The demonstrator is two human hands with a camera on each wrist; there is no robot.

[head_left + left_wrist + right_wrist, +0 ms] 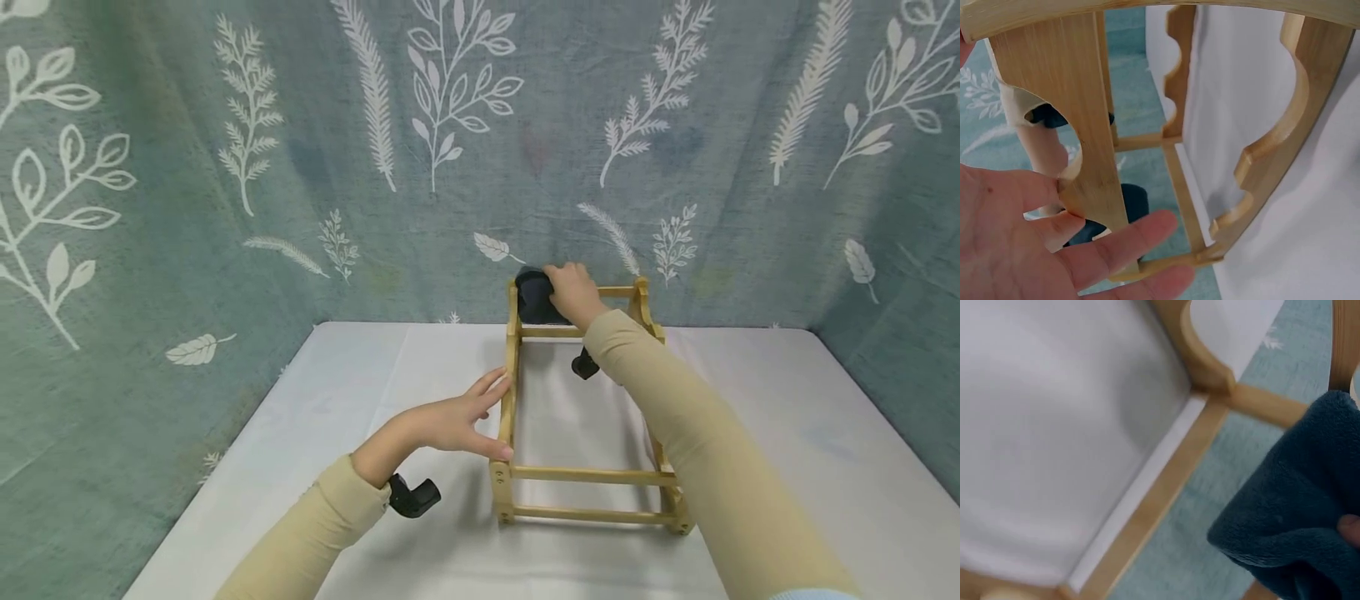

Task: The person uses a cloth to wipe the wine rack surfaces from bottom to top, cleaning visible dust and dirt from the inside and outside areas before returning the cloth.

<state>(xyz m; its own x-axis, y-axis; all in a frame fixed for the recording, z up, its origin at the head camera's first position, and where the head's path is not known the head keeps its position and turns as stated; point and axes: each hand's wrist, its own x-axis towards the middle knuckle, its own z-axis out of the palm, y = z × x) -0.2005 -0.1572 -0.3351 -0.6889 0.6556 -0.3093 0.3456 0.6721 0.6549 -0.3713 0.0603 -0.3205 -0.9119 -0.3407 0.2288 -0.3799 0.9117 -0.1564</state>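
Note:
A light wooden rack (pixel 592 477) with scalloped side panels stands on the white table. My left hand (pixel 450 425) rests against the rack's left side, thumb and fingers spread apart. Up close in the left wrist view, straight fingers (pixel 1122 250) reach across a side panel (pixel 1094 137), and others touch its curved cutout. At the rack's far left corner my right hand (pixel 573 292) grips a dark blue plush cloth (pixel 534 296) against the wood. Folds of the cloth (pixel 1291 506) fill the lower right of the right wrist view, where only a fingertip (pixel 1350 530) shows.
A white cloth covers the table (pixel 757 417). Behind it and along both sides hangs a grey-green curtain (pixel 525 167) with white leaf prints. Small black devices (pixel 414 497) are worn at the wrists.

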